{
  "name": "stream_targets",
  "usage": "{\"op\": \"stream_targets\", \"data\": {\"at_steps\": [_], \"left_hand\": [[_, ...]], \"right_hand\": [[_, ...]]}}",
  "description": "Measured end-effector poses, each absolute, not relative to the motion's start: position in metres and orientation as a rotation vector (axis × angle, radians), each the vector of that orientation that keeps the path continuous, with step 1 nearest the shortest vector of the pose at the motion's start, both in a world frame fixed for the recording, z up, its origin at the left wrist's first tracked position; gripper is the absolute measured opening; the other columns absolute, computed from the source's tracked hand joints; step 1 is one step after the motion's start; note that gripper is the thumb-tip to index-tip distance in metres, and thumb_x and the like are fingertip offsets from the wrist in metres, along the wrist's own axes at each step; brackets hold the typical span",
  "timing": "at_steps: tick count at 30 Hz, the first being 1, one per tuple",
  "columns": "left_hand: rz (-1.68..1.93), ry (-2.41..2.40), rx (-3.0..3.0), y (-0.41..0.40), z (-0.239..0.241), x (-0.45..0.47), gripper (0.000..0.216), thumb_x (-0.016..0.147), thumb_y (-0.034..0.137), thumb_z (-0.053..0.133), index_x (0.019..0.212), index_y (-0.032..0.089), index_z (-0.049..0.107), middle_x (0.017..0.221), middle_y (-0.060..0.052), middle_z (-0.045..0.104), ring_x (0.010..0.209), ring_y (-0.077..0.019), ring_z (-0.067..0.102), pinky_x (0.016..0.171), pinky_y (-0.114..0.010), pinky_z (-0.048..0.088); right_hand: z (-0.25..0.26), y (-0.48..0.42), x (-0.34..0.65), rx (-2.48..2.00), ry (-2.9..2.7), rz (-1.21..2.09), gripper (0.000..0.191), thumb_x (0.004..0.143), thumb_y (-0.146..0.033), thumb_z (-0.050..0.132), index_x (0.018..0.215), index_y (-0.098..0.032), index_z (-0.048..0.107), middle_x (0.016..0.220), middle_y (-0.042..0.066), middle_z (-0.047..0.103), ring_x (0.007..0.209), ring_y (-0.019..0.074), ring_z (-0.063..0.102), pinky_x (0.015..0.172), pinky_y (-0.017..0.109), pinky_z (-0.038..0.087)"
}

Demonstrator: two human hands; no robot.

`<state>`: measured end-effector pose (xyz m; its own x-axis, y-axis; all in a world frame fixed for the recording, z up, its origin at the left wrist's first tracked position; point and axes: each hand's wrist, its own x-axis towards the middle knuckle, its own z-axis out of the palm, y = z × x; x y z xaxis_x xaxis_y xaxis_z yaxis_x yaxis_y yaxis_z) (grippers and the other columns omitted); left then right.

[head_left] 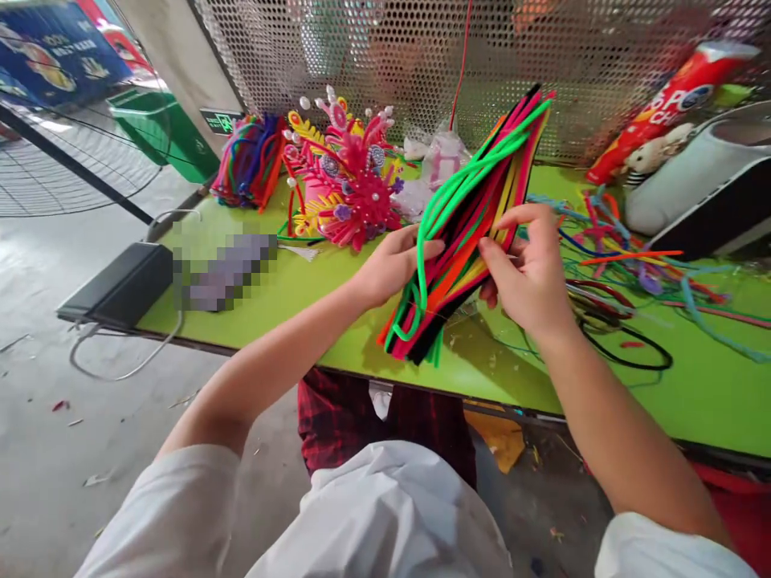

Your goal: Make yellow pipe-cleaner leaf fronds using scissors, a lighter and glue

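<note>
A thick bundle of coloured pipe cleaners (475, 193), green, red, black, pink and yellow, stands tilted over the green table (313, 321). My left hand (391, 265) is wrapped round the bundle from the left, near its middle. My right hand (527, 269) is closed on the bundle's right side, thumb and fingers pinching among the strands. One green pipe cleaner loops loose down the front of the bundle.
A pink and yellow pipe-cleaner headpiece (346, 181) and a coil of coloured strands (250, 160) stand at the back left. Loose pipe cleaners and black rings (626, 321) litter the right. A black box (117, 285) sits at the left edge; a perforated metal screen (422, 48) runs behind.
</note>
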<state>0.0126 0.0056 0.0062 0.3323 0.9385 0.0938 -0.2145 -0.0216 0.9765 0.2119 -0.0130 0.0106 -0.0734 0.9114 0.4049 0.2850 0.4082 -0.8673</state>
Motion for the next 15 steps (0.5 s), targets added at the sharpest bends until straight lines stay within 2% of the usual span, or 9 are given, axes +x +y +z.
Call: {"op": "stream_targets", "data": {"at_steps": [2,4,7,9,12,15], "left_hand": [[1.121,0.764,1.132,0.005,0.009,0.012,0.025,0.085,0.031,0.076,0.103,0.014,0.073,0.088,-0.001,0.079,0.077,-0.0173,0.075,0.075,-0.029,0.062],[1.138,0.753,1.079,0.001,0.01,0.015,0.026,0.084,0.031,0.078,0.103,0.014,0.074,0.089,-0.001,0.08,0.08,-0.0178,0.077,0.083,-0.031,0.064],[1.175,0.825,1.037,-0.007,0.011,0.02,0.029,0.086,0.034,0.077,0.109,0.015,0.074,0.091,-0.003,0.081,0.086,-0.0202,0.079,0.09,-0.035,0.065],[1.199,0.836,1.014,-0.01,0.011,0.022,0.032,0.089,0.034,0.073,0.117,0.017,0.073,0.099,-0.003,0.082,0.093,-0.0224,0.08,0.093,-0.036,0.065],[1.205,0.757,0.983,-0.012,0.01,0.024,0.037,0.091,0.035,0.073,0.125,0.022,0.071,0.108,-0.002,0.081,0.1,-0.0227,0.079,0.093,-0.033,0.066],[1.203,0.725,0.995,-0.013,0.01,0.024,0.039,0.09,0.039,0.075,0.125,0.022,0.071,0.11,-0.002,0.081,0.096,-0.0214,0.079,0.088,-0.03,0.066]], "right_hand": [[0.01,-0.013,0.215,-1.11,-1.66,0.655,0.011,0.097,-0.03,0.061,0.104,-0.026,0.054,0.068,-0.006,0.051,0.04,0.0074,0.048,0.038,0.023,0.032],[0.01,-0.012,0.216,-1.098,-1.722,0.455,0.005,0.095,-0.026,0.062,0.099,-0.024,0.059,0.076,-0.003,0.056,0.05,0.009,0.052,0.045,0.026,0.04],[0.009,-0.01,0.218,-1.055,-1.773,0.142,0.011,0.092,-0.023,0.066,0.102,-0.022,0.063,0.099,0.004,0.061,0.066,0.0108,0.055,0.058,0.029,0.048],[0.008,-0.01,0.219,-1.035,-1.774,0.037,0.018,0.092,-0.026,0.068,0.108,-0.022,0.062,0.108,0.006,0.06,0.067,0.0106,0.054,0.06,0.03,0.049],[0.01,-0.012,0.219,-1.028,-1.785,-0.06,0.014,0.093,-0.026,0.067,0.103,-0.022,0.058,0.096,0.003,0.059,0.066,0.0117,0.051,0.064,0.032,0.047],[0.013,-0.015,0.217,-1.086,-1.763,0.008,0.008,0.095,-0.027,0.064,0.095,-0.023,0.057,0.082,0.0,0.06,0.066,0.0135,0.053,0.067,0.032,0.045]]}}
